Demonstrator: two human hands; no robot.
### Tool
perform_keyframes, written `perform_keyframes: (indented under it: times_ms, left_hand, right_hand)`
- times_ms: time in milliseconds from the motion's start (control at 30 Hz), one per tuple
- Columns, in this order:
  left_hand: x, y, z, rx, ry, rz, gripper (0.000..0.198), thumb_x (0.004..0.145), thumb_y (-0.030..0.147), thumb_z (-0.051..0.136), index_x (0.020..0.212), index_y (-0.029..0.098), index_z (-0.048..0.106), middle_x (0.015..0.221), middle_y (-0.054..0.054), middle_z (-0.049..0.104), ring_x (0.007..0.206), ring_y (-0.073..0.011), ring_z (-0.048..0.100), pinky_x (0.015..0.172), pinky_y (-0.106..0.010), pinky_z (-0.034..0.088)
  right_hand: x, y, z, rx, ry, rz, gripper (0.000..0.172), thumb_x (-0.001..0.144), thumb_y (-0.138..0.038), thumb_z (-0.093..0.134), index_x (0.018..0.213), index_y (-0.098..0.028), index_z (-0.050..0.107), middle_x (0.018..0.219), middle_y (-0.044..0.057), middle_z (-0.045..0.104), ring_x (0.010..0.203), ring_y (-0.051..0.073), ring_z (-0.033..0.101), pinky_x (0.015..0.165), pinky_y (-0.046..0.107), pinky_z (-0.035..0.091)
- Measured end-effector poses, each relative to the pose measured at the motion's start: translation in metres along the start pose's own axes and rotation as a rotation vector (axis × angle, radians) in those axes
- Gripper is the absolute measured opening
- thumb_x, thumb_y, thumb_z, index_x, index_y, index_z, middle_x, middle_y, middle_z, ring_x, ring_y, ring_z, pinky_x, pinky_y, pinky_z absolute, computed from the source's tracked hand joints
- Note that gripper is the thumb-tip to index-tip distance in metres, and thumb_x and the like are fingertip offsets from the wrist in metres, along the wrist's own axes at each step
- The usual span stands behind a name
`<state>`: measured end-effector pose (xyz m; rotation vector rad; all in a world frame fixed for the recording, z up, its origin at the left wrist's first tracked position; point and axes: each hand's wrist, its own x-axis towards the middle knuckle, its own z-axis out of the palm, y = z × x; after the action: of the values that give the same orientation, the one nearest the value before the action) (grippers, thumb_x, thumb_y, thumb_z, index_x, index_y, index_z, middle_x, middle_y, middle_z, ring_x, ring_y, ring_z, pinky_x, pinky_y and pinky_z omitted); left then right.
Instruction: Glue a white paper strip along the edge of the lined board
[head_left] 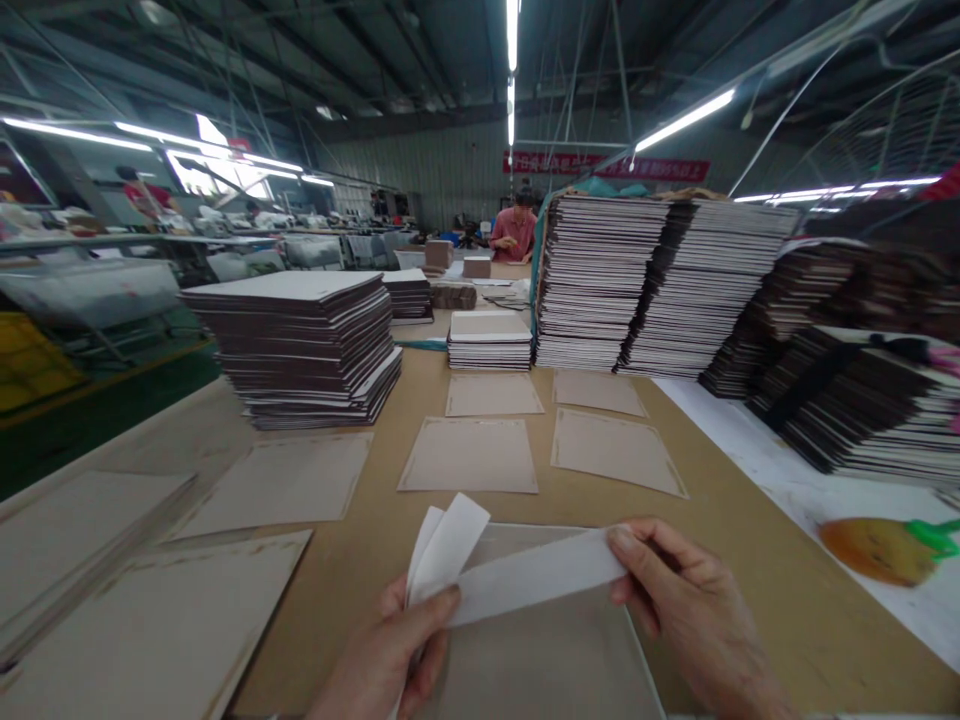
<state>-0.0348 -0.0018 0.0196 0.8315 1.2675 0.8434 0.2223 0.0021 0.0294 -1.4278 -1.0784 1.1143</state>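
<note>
My left hand (405, 645) is closed on a small bunch of white paper strips (448, 545), thumb on top. One white strip (540, 578) stretches from it to the right, its far end pinched between thumb and fingers of my right hand (675, 600). Whether the strip is paper or tape I cannot tell. Beneath both hands a grey-beige board (540, 660) lies on the table, its near part cut off by the picture's edge. Beyond it lie flat boards (469, 455) with brownish marks along their edges.
A tall stack of dark-and-white boards (300, 345) stands at left, larger stacks (600, 285) at back right. More boards (150, 630) lie at near left on the brown tabletop (360, 550). An orange object with green ties (877, 550) lies at right. A person (514, 232) works beyond.
</note>
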Motion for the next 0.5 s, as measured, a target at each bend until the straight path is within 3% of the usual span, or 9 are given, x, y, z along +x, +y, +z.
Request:
perform_keyframes:
  times_ms: [167,367,500]
  left_hand:
    - [0.000,0.000,-0.003,-0.036,0.057,0.033,0.048,0.071,0.060,0.070,0.081,0.015,0.057,0.036,0.011,0.034,0.036,-0.0035,0.017,0.038,-0.016,0.012]
    - [0.003,-0.004,-0.013,-0.092,0.149,0.064,0.048,0.065,0.057,0.078,0.069,0.016,0.055,0.038,0.010,0.037,0.037,-0.0020,0.022,0.039,-0.014,0.015]
    - [0.004,-0.009,-0.021,-0.050,0.132,0.010,0.050,0.066,0.060,0.076,0.065,0.015,0.055,0.042,0.005,0.046,0.036,-0.0031,0.031,0.037,-0.014,0.019]
  right_hand:
    - [-0.006,0.006,0.000,0.153,-0.012,0.040,0.040,0.080,-0.058,0.067,0.081,-0.018,0.063,0.059,0.001,0.061,0.043,0.007,0.039,0.042,0.017,0.030]
    - [-0.011,0.019,-0.010,-0.011,0.028,0.044,0.039,0.071,-0.057,0.073,0.070,-0.019,0.064,0.060,-0.003,0.050,0.057,0.010,0.042,0.051,0.016,0.033]
    - [-0.016,0.035,-0.015,-0.129,-0.044,0.181,0.046,0.074,-0.065,0.064,0.071,-0.019,0.065,0.055,-0.004,0.045,0.050,0.008,0.035,0.045,0.017,0.024]
